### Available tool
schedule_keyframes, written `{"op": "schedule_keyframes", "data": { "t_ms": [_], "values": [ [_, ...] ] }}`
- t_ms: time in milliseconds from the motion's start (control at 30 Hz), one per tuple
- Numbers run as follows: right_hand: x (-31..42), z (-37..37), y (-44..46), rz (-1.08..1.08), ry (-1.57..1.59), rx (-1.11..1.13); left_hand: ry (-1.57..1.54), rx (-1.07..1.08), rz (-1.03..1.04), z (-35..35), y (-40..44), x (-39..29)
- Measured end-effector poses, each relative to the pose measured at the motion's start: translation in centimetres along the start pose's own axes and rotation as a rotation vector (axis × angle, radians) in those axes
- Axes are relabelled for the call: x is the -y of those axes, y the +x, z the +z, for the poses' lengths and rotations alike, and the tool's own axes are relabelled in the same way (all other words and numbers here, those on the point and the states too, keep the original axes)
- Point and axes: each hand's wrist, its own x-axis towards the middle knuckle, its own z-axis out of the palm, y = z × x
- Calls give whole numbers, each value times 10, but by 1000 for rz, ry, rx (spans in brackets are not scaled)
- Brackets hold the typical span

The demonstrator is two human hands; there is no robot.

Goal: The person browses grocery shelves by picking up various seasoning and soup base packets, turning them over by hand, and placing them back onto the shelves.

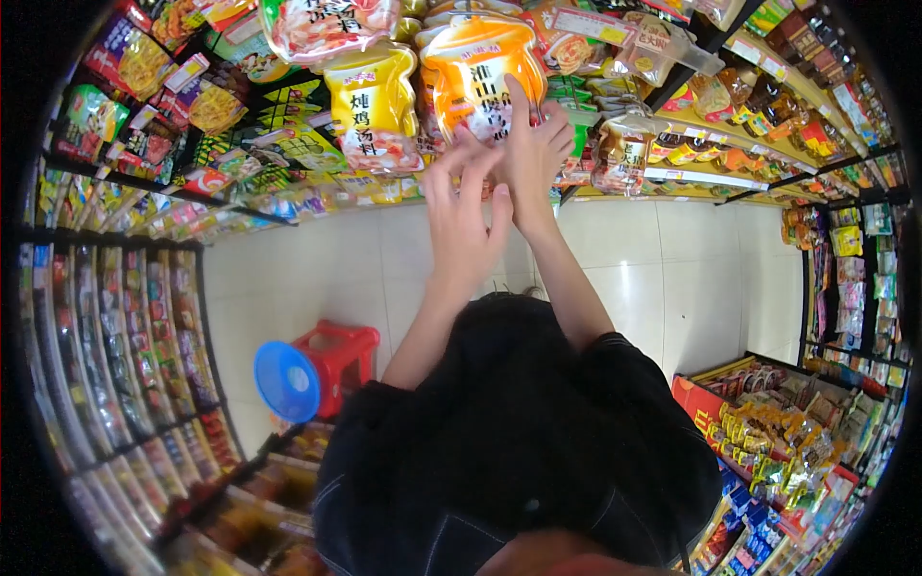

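Observation:
An orange soup-seasoning packet (485,72) with Chinese lettering hangs at the front of the shelf display. My right hand (536,144) lies over its lower right part, the index finger stretched up along the packet's face and the other fingers apart. Just below the packet's lower edge is my left hand (463,206), fingers spread and a little blurred; whether its fingertips touch the packet I cannot tell. Left of it hangs a yellow chicken-soup packet (373,110). A red-and-white packet (327,27) is higher up. Neither hand grips anything visibly.
A clear packet (624,154) hangs right of my hands. Bottles (740,106) line the right shelves. On the tiled floor (634,259), a red stool (341,360) stands behind me with a blue basin (287,381) against it. Snack bins (778,432) are at lower right.

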Motion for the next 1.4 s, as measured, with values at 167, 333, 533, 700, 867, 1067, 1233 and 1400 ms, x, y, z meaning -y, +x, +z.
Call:
{"op": "schedule_keyframes", "data": {
  "t_ms": [167, 333, 533, 700, 867, 1067, 1233, 1400],
  "values": [
    [0, 1, -10, 17, 2, 74, -753, 57, 95, -67, 15, -56],
    [-19, -7, -25, -16, 30, -24, -1866, 546, 220, -96, 36, -99],
    [-31, -23, -54, -61, 91, -7, -2143, 748, 261, -73, 28, -120],
    [-13, -25, -71, -56, 145, 45, -2198, 792, 301, -68, 25, -127],
    [-3, -22, -74, -95, 268, 81, -2166, 810, 323, -72, 26, -116],
    [-27, -25, -87, -85, 327, 96, -1023, -51, -104, -114, 37, -14],
    [-51, -39, -112, 7, 284, 181, 29, -426, -206, -143, 148, 122],
    [-66, -45, -125, 80, 307, 214, -224, -153, -446, -141, 188, 128]
  ]
}}
